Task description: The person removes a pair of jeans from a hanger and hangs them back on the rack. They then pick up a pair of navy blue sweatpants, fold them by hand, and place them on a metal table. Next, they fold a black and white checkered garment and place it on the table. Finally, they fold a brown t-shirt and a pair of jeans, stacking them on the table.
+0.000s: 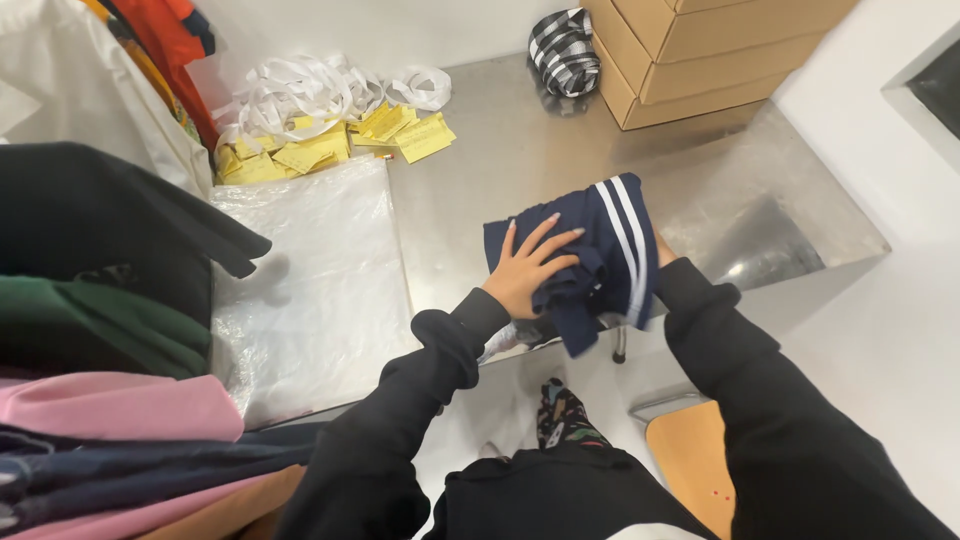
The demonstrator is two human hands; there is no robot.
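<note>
Folding a navy garment at the near edge of the steel table.

I am pressing my left hand (525,272) flat, fingers spread, on the navy garment with white stripes (585,262), which is lying bunched at the front edge of the steel table (520,150), partly hanging over it. My right hand (664,250) is mostly hidden behind the cloth, so I cannot tell whether it is gripping or just supporting the fold. To do this well, I judge I should be keeping the left palm pinning the layers while the right side is drawing the striped edge over squarely, smoothing wrinkles toward the table's middle so nothing slides off. The clear plastic bags (310,270) are lying just to the left, the yellow slips (330,145) farther back.
</note>
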